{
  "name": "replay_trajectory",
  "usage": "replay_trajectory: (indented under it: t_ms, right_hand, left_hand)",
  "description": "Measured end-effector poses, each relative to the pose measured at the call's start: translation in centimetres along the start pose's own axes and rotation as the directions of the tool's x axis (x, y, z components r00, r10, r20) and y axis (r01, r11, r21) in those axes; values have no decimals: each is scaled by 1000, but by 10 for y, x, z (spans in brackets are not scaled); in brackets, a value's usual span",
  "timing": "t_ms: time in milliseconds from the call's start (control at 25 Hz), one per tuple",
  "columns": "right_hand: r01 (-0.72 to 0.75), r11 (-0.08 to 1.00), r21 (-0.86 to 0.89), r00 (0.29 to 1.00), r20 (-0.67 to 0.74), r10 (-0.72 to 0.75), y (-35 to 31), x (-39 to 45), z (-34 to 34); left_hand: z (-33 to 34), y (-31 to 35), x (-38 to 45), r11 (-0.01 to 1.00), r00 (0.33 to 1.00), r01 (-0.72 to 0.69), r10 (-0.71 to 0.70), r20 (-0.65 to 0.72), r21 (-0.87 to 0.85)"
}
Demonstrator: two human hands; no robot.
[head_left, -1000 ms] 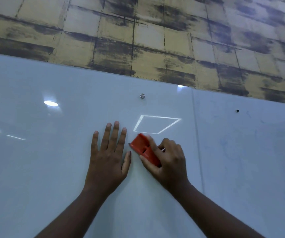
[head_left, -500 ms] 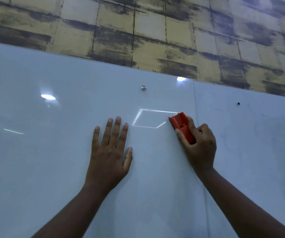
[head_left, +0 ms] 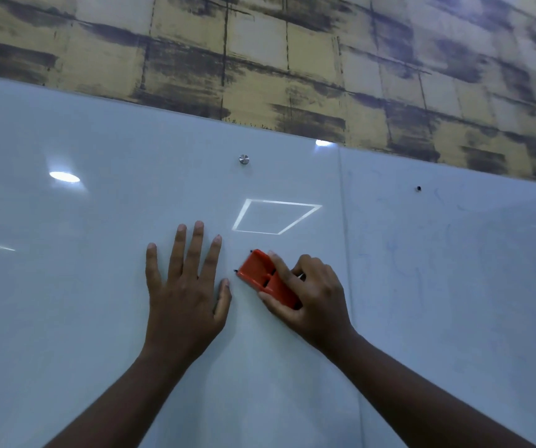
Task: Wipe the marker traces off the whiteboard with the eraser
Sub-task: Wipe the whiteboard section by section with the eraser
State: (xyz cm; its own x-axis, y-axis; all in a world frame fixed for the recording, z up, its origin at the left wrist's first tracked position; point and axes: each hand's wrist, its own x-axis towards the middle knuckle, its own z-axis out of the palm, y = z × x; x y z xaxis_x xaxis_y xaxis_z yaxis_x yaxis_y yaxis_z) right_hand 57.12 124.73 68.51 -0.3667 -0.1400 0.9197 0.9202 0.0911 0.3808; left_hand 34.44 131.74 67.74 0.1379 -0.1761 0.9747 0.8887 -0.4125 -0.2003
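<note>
Wiping step looks underway: right hand (head_left: 311, 292) is clamping its fingers (head_left: 279, 265) around the orange eraser (head_left: 265, 278), pressing it flat on the whiteboard (head_left: 66, 286) just right of the left hand (head_left: 184, 292). Left hand is lying flat, fingers straight and slightly apart, bracing on the board. Faint blue traces (head_left: 392, 250) are showing well right of the eraser, past the panel seam (head_left: 345, 240); the next stroke probably needs to go there.

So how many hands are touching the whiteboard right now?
2. The left hand lies flat on the whiteboard; the right hand, just beside it, grips the red eraser against it.
</note>
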Motion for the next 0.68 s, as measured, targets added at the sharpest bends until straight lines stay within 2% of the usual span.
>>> replay_trajectory:
  t_ms: [80,240,400,480,600,680]
  right_hand:
    - [6,999,-33,1000,15,-5,17,3,-7]
    - [-151,988,-21,988,28,151,64,5,-23]
    - [-407,890,207,912,50,406,118,7,-49]
    - [-412,882,227,907,4,422,153,10,-64]
    - [-334,933,130,939,-41,342,214,7,-85]
    - [-330,938,106,938,-74,338,254,2,-91]
  left_hand:
    - [-3,23,5,998,998,-65,65,-5,2]
    - [5,76,29,994,994,-105,105,13,7]
    - [29,124,59,989,991,-137,137,11,53]
    - [45,152,74,990,992,-124,124,-5,63]
    - [69,191,102,993,995,-95,98,-34,62]
    - [80,213,128,997,996,-64,67,-63,49]
